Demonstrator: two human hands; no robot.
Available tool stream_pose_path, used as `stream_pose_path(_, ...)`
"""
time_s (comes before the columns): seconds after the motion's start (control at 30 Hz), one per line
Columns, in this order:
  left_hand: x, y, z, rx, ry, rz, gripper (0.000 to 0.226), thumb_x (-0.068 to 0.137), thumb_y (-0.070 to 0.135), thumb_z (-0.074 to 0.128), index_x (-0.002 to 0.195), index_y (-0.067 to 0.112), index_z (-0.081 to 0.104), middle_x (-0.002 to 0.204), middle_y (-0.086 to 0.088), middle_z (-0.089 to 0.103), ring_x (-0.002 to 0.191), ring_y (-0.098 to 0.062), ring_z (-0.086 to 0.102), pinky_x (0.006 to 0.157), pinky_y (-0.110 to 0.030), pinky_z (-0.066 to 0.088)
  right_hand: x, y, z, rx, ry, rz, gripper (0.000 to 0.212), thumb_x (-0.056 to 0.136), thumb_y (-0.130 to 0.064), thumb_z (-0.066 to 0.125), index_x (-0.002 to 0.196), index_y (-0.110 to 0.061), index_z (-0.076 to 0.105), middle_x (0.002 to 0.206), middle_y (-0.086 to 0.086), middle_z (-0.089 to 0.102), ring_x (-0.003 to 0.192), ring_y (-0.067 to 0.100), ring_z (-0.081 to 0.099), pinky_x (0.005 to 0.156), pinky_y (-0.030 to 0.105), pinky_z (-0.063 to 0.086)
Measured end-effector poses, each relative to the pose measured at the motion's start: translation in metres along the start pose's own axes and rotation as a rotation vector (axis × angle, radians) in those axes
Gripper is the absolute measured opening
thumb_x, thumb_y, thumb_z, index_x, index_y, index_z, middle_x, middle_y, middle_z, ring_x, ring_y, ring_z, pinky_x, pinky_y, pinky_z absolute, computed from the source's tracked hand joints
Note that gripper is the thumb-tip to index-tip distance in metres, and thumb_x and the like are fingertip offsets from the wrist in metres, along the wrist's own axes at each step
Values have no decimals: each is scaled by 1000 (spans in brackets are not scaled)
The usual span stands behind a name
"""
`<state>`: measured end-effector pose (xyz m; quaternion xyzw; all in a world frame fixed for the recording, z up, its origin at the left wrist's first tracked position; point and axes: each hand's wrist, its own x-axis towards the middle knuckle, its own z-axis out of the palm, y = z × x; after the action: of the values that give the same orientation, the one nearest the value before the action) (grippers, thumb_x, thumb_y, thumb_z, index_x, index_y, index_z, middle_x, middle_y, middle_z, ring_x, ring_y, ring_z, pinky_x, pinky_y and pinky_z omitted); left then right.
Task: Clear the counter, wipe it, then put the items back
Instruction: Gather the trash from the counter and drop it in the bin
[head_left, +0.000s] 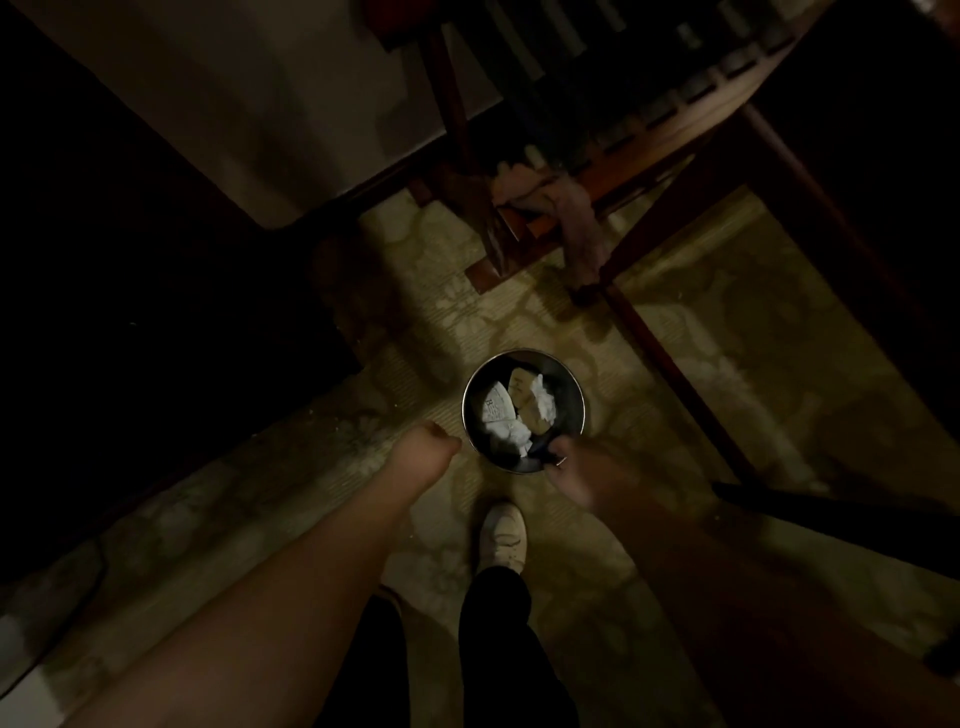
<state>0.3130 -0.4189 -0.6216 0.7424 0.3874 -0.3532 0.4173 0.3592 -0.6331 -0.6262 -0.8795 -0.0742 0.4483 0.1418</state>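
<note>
Dim shot: right hand (574, 470) grips the near rim of the round metal bin (523, 410) of crumpled paper on the floor; left hand (423, 449) curled up, holding nothing.

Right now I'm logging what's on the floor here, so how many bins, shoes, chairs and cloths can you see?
Bin, holding crumpled paper, right hand at its rim: 1
Shoe: 1
Wooden chair: 1
Pinkish cloth hanging on the chair: 1
Total: 4
</note>
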Motion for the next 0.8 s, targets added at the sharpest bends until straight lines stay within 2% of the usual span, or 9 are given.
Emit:
stream_pose_path(0.07, -29, 4, -19, 93, 18, 37, 24, 91, 27, 59, 107, 9, 60, 103, -11, 64, 99, -27, 62, 79, -30, 46, -24, -10, -10, -11, 3, -18, 36, 94, -32, 54, 126, -17, 58, 121, 3, 63, 107, 18, 60, 77, 22, 37)
stream_pose_path(0.13, -58, 7, -39, 135, 40, 80, 31, 92, 28, 58, 116, 8, 58, 110, -11, 63, 100, -26, 62, 79, -29, 47, -48, -24, -21, -3, 7, -57, 35, 92, -29, 58, 122, -14, 61, 118, 7, 64, 102, 19, 61, 77, 21, 40)
stream_pose_path(0.23, -102, 11, -74, 202, 67, 140, 31, 91, 31, 57, 114, 11, 58, 112, -10, 61, 96, -24, 61, 78, -31, 50, -80, -51, -45, 27, 10, -95, 37, 90, -24, 61, 122, -7, 62, 118, 13, 63, 104, 22, 61, 80, 19, 39)
stream_pose_path(0.37, -164, 16, -126, 264, 181, 201, 33, 92, 35, 56, 120, 16, 56, 115, -3, 53, 94, -18, 58, 78, -34, 53, -124, -103, -93, -35, -33, -128, 43, 93, -27, 54, 133, -11, 52, 133, 10, 55, 117, 21, 54, 91, 25, 40)
stream_pose_path(0.5, -228, 14, -175, 260, 331, 261, 38, 94, 34, 56, 127, 16, 55, 122, -4, 52, 103, -19, 57, 85, -34, 51, -171, -156, -137, -149, 70, -224, 42, 94, -30, 51, 134, -19, 52, 131, 5, 54, 107, 20, 58, 85, 30, 47)
stream_pose_path(0.67, -305, 0, -233, 189, 530, 324, 36, 94, 34, 58, 126, 17, 57, 123, 0, 53, 101, -11, 55, 78, -21, 41, -226, -229, -178, -217, 130, -360, 40, 93, -35, 52, 131, -22, 55, 126, 0, 56, 89, 13, 60, 77, 29, 52)
stream_pose_path(0.8, -364, -18, -277, 115, 669, 394, 33, 94, 35, 57, 122, 19, 59, 124, 3, 53, 102, -9, 54, 80, -20, 41, -269, -287, -195, -273, 158, -534, 39, 93, -41, 52, 129, -26, 56, 128, -4, 57, 108, 12, 56, 84, 23, 44)
